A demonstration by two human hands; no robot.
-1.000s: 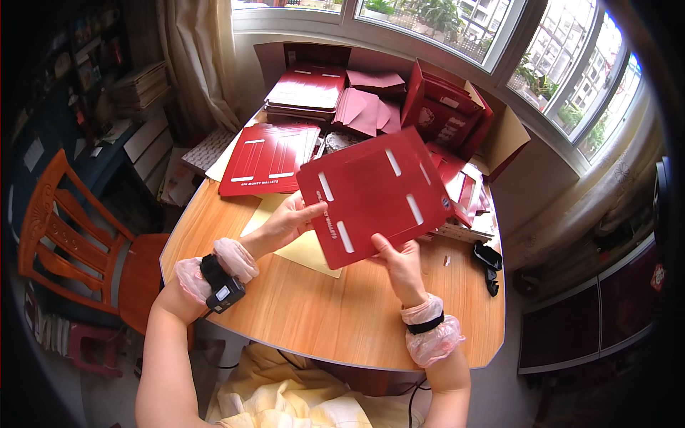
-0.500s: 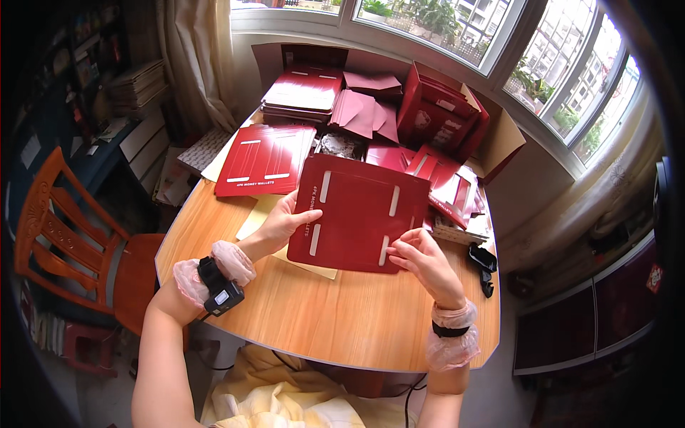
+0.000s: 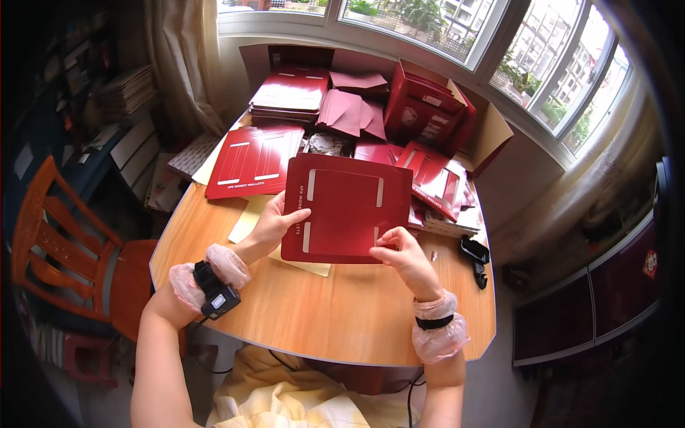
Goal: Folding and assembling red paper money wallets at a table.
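Note:
A flat red card sheet (image 3: 342,207) with several white strips on its face is held up over the table, tilted toward me. My left hand (image 3: 275,222) grips its left edge, thumb on the front and fingers behind. At the sheet's lower right, my right hand (image 3: 401,255) is closed in a pinch at the end of a white strip (image 3: 376,235), and the fingertips partly hide it. Left of the held sheet lies a stack of similar red sheets (image 3: 253,160). Yellow paper (image 3: 307,269) shows beneath the held sheet.
More red sheets (image 3: 292,89) are stacked at the back, beside pink-red envelopes (image 3: 342,110). An open cardboard box (image 3: 492,139) with red folders (image 3: 428,107) stands at the back right. A black strap-like object (image 3: 477,257) lies by the right edge of the wooden table (image 3: 321,314).
The held sheet and both hands appear slightly further left, along with the whole view. My right hand stays pinched at the lower-right strip; a small scrap on the table now shows beside it.

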